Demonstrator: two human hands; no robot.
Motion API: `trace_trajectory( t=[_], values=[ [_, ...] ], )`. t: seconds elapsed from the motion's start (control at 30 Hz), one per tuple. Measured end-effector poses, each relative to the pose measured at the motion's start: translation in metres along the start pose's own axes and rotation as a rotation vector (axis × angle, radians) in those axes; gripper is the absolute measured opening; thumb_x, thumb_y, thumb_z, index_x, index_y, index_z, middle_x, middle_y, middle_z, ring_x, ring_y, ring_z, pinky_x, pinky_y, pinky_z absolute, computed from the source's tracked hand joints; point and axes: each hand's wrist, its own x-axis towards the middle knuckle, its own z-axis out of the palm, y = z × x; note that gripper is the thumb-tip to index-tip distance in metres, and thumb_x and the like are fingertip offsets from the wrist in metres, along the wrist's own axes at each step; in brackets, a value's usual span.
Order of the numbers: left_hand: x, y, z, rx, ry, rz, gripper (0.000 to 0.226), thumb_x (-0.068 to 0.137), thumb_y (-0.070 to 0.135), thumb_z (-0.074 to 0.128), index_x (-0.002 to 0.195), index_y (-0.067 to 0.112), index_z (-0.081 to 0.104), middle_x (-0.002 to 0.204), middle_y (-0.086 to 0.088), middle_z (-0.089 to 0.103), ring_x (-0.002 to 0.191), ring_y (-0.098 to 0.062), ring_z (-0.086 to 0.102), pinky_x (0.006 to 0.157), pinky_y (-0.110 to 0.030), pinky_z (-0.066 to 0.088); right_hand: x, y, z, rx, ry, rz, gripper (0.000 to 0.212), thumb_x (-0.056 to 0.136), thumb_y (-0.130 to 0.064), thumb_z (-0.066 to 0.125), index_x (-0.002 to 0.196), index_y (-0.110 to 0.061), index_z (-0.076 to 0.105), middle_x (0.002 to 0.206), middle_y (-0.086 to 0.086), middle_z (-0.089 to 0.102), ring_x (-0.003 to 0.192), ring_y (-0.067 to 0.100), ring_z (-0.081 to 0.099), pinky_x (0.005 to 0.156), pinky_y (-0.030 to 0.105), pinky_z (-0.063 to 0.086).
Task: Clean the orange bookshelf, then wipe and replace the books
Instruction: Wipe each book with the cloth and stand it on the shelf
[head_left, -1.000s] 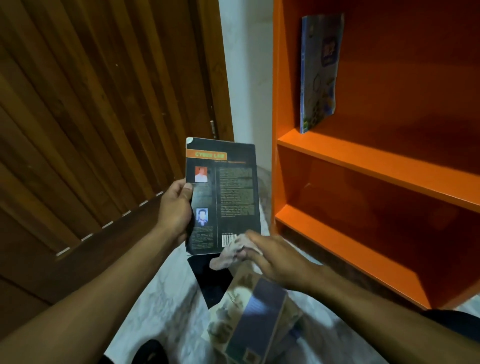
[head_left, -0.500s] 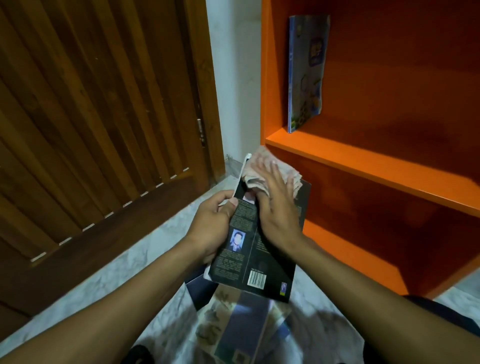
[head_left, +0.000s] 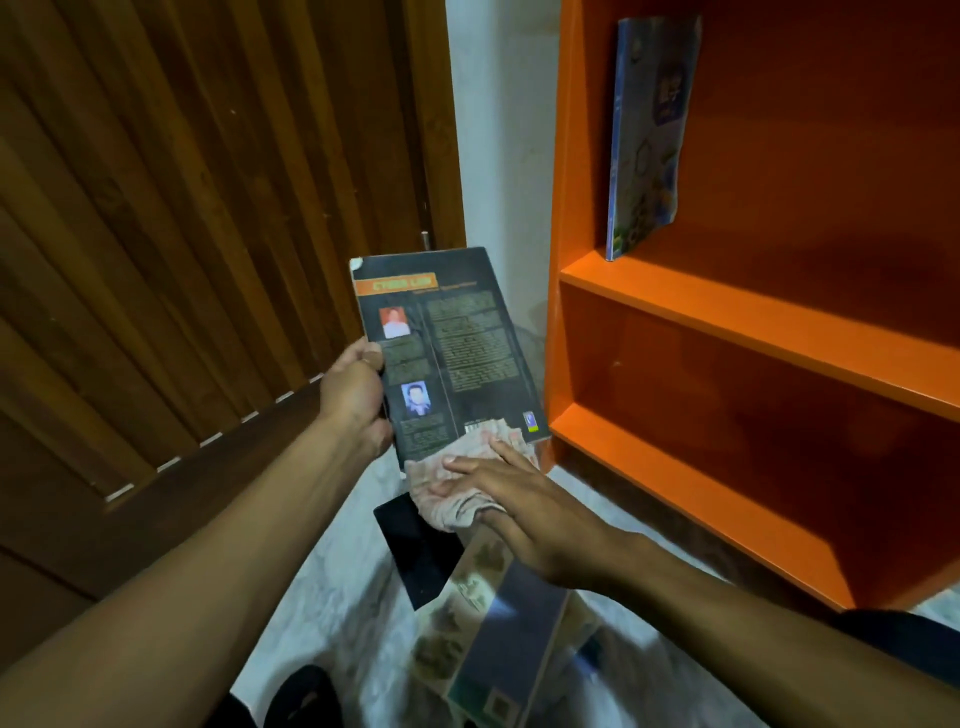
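My left hand (head_left: 358, 397) grips the left edge of a black book (head_left: 457, 353), held upright with its back cover facing me. My right hand (head_left: 524, 512) presses a crumpled pale cloth (head_left: 452, 493) against the bottom edge of that cover, fingers flat over it. The orange bookshelf (head_left: 753, 322) stands to the right. A blue illustrated book (head_left: 647, 135) leans against its left wall on the upper shelf. The lower shelf holds nothing that I can see.
A loose pile of books (head_left: 498, 634) lies on the pale marbled floor (head_left: 322, 597) under my right arm, with a dark flat book (head_left: 415, 545) beside it. A slatted wooden door (head_left: 182, 234) fills the left side. A white wall strip (head_left: 498, 130) separates door and shelf.
The book was tilted flat with the cloth at its top edge half a second ago. It now stands upright again, and my right hand has drawn the cloth down to its bottom edge.
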Motion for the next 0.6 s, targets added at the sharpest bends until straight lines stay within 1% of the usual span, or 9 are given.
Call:
trace_trajectory(
  t=[0.1,0.17,0.23,0.27,0.3,0.33,0.43,0.5,0.6],
  values=[
    [0.005,0.011,-0.008,-0.023,0.032,0.017,0.029,0.103,0.011,0.038,0.108,0.014,0.066,0.114,-0.021,0.07,0.101,-0.041,0.069,0.084,-0.066,0.054,-0.005,0.016,0.003,-0.172,-0.03,-0.05,0.031,0.098,-0.023,0.042,0.122,-0.018,0.06,0.136,0.003,0.06,0.137,0.012,0.045,0.122,0.031,0.014],
    [0.01,0.014,-0.014,-0.016,0.062,0.024,0.029,0.103,0.011,0.039,0.108,0.015,0.067,0.113,-0.019,0.072,0.097,-0.038,0.071,0.083,-0.066,0.054,-0.008,0.028,0.007,-0.142,0.02,0.155,0.021,0.101,-0.024,0.043,0.115,-0.03,0.058,0.123,-0.006,0.065,0.121,0.015,0.056,0.111,0.033,0.035],
    [0.012,0.014,-0.018,-0.014,0.075,0.009,0.03,0.102,0.011,0.039,0.103,0.018,0.068,0.11,-0.018,0.073,0.097,-0.038,0.071,0.082,-0.068,0.054,-0.007,0.036,0.007,0.228,0.263,0.529,0.016,0.103,-0.029,0.043,0.108,-0.026,0.059,0.093,-0.003,0.068,0.085,0.021,0.064,0.081,0.037,0.054],
    [0.011,0.013,-0.018,-0.003,0.066,-0.003,0.029,0.101,0.011,0.04,0.1,0.018,0.069,0.109,-0.018,0.073,0.097,-0.039,0.071,0.082,-0.068,0.053,-0.004,0.037,0.004,0.478,0.406,0.729,0.023,0.104,-0.033,0.043,0.111,-0.021,0.061,0.083,-0.002,0.066,0.072,0.02,0.063,0.062,0.038,0.056],
    [0.009,0.01,-0.018,0.016,0.045,-0.022,0.028,0.101,0.011,0.041,0.099,0.017,0.069,0.107,-0.018,0.073,0.096,-0.039,0.072,0.081,-0.067,0.054,0.0,0.036,-0.002,0.752,0.509,0.884,0.031,0.105,-0.036,0.042,0.117,-0.016,0.062,0.082,0.002,0.069,0.068,0.022,0.064,0.05,0.032,0.053],
    [0.006,0.007,-0.017,0.047,0.021,-0.035,0.027,0.1,0.011,0.042,0.099,0.017,0.069,0.105,-0.019,0.074,0.094,-0.039,0.072,0.08,-0.065,0.055,0.004,0.035,-0.01,1.012,0.567,0.962,0.036,0.106,-0.038,0.041,0.122,-0.013,0.062,0.087,0.008,0.074,0.07,0.025,0.07,0.048,0.029,0.052],
    [-0.005,-0.008,-0.008,0.167,-0.039,-0.031,0.026,0.101,0.013,0.043,0.102,0.012,0.069,0.101,-0.02,0.074,0.092,-0.04,0.072,0.078,-0.06,0.058,0.01,0.02,-0.037,1.496,0.533,0.962,0.043,0.104,-0.042,0.041,0.118,-0.011,0.066,0.102,0.015,0.076,0.08,0.03,0.076,0.052,0.039,0.058],
    [-0.009,-0.022,-0.004,0.243,-0.058,-0.002,0.027,0.103,0.017,0.043,0.109,0.008,0.068,0.102,-0.02,0.074,0.096,-0.04,0.071,0.085,-0.06,0.056,0.011,0.014,-0.044,1.472,0.464,0.874,0.032,0.102,-0.033,0.05,0.119,-0.011,0.066,0.11,0.017,0.074,0.088,0.032,0.075,0.064,0.046,0.061],
    [-0.01,-0.039,0.0,0.455,-0.073,0.135,0.023,0.104,0.023,0.046,0.115,0.014,0.064,0.109,-0.016,0.072,0.098,-0.036,0.07,0.091,-0.054,0.055,0.009,0.012,-0.039,1.37,0.488,0.805,0.023,0.098,-0.013,0.058,0.12,-0.007,0.064,0.113,0.021,0.072,0.09,0.033,0.073,0.073,0.046,0.061]
  ],
)
